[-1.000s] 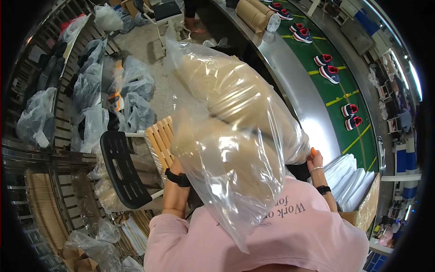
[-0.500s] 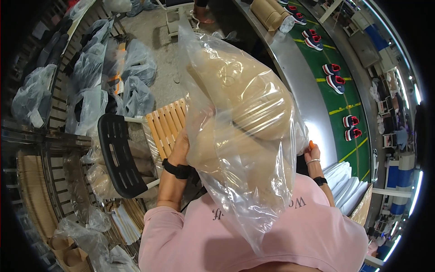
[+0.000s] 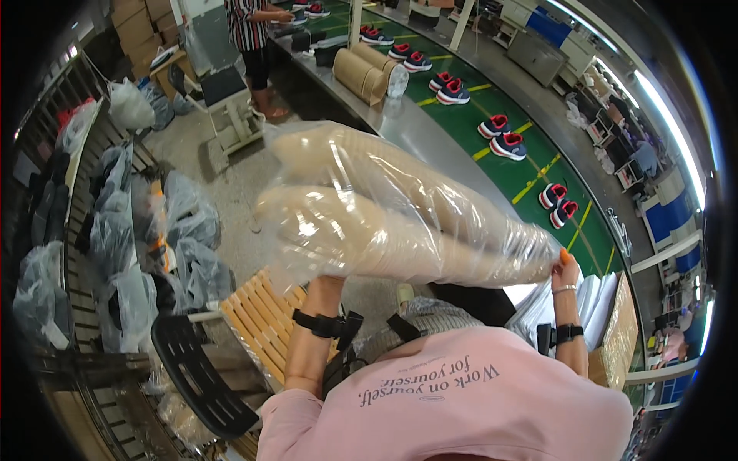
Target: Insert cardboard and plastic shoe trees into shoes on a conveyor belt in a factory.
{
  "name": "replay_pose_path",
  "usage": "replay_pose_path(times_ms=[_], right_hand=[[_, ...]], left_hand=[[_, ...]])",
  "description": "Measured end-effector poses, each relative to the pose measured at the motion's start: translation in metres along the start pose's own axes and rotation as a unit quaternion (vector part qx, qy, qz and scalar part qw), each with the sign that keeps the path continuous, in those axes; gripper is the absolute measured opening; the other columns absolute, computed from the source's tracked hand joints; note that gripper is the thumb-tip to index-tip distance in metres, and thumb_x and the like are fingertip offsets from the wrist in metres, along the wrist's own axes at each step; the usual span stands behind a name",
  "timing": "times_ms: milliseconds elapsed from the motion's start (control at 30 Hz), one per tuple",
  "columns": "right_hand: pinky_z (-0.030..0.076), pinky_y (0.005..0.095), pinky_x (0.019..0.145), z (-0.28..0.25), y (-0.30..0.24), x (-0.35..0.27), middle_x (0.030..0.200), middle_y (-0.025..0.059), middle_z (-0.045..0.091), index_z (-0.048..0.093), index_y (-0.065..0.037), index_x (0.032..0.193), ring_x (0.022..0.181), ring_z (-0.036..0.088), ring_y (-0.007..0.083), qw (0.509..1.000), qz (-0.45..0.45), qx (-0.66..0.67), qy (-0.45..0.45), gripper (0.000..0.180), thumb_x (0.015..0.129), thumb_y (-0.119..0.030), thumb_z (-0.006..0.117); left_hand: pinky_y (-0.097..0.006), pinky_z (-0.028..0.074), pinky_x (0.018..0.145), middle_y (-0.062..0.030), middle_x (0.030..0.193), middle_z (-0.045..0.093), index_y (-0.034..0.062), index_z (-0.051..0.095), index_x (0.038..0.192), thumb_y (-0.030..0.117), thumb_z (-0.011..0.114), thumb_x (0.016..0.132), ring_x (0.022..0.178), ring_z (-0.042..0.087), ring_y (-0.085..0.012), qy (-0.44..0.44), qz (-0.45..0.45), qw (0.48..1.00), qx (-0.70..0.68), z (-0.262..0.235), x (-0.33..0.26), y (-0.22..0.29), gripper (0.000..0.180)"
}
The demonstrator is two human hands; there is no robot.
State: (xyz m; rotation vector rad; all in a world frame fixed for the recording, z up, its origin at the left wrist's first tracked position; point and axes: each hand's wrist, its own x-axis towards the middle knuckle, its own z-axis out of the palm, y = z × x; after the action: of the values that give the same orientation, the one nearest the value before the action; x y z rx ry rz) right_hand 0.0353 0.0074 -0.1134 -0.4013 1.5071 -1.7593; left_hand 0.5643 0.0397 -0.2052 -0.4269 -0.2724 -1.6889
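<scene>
Right-hand grip [image 3: 566,270] holds one bag [image 3: 430,219] of two brown bundles [image 3: 361,240]

Bag w/ rolls [image 3: 400,207] lies across ctr, R hand [image 3: 566,270] at its R end, L wrist [image 3: 319,311] below its L end. Nr chair [image 3: 257,311] is L, just beside L wrist; rack [image 3: 83,323] w/ bagged goods [image 3: 111,238] farther L. Counter [image 3: 430,138] runs ahead & R, beyond bag; rolled sheets [image 3: 360,77] on it. Conveyor [image 3: 500,177] sits along counter's far side, shoe pairs [image 3: 507,146] in a row on top. Lower R: carton [image 3: 615,334] w/ papers [image 3: 598,303] in it, nr R hand. Co-worker [image 3: 247,31] stands up ahead, by counter; 2nd chair [image 3: 231,123] nr them.
</scene>
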Motion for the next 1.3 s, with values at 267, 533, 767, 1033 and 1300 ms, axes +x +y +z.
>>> replay_pose_path(times_ms=[267,533,767,1033,1300], right_hand=[[0.033,0.023,0.053,-0.032,-0.009,-0.004,0.063,-0.0033,0.042,0.053,-0.009,0.075,0.053,0.038,0.0077,0.992,-0.055,0.037,0.109,0.017,0.086,-0.004,0.042],[0.039,0.0249,0.062,-0.034,0.03,0.05,0.07,0.0022,0.049,0.049,-0.009,0.074,0.061,0.045,0.0123,0.997,0.029,0.047,0.057,0.019,0.088,0.002,0.042],[0.038,0.0238,0.063,-0.019,0.035,0.062,0.069,0.0009,0.05,0.047,-0.007,0.078,0.064,0.047,0.0108,0.996,0.0,-0.088,-0.019,0.013,0.084,0.004,0.049],[0.042,0.0355,0.083,0.039,-0.012,0.093,0.102,0.013,0.057,0.051,-0.007,0.12,0.095,0.055,0.0285,0.78,-0.325,-0.534,-0.029,0.051,0.074,-0.016,0.073],[0.028,0.0437,0.099,0.104,0.063,0.115,0.122,0.0114,0.05,0.044,-0.01,0.13,0.116,0.045,0.0267,0.616,-0.301,-0.701,-0.197,0.057,0.08,-0.031,0.06]], left_hand=[[-0.044,0.034,0.104,0.0,0.141,0.038,0.0161,0.032,0.14,0.08,0.054,0.06,0.128,0.037,-0.0229,0.151,-0.065,0.958,0.237,-0.009,0.163,-0.068,0.105],[-0.039,0.035,0.097,-0.0128,0.129,0.045,0.0051,0.042,0.13,0.03,0.068,0.083,0.117,0.043,-0.0271,0.249,0.088,0.542,0.798,-0.123,0.291,-0.102,0.059],[-0.041,0.032,0.096,-0.0084,0.104,0.057,0.0056,0.066,0.093,0.033,0.069,0.077,0.106,0.048,-0.0277,-0.224,-0.086,0.273,0.932,-0.154,0.344,-0.189,0.031],[-0.043,0.03,0.093,-0.0099,0.091,0.054,0.0034,0.064,0.085,0.027,0.068,0.076,0.096,0.048,-0.0279,-0.229,-0.175,0.251,0.924,-0.176,0.357,-0.193,0.026],[-0.04,0.029,0.097,-0.0088,0.099,0.055,0.0048,0.064,0.09,0.022,0.069,0.071,0.1,0.048,-0.0281,-0.291,-0.285,0.403,0.82,-0.169,0.357,-0.199,0.026]])
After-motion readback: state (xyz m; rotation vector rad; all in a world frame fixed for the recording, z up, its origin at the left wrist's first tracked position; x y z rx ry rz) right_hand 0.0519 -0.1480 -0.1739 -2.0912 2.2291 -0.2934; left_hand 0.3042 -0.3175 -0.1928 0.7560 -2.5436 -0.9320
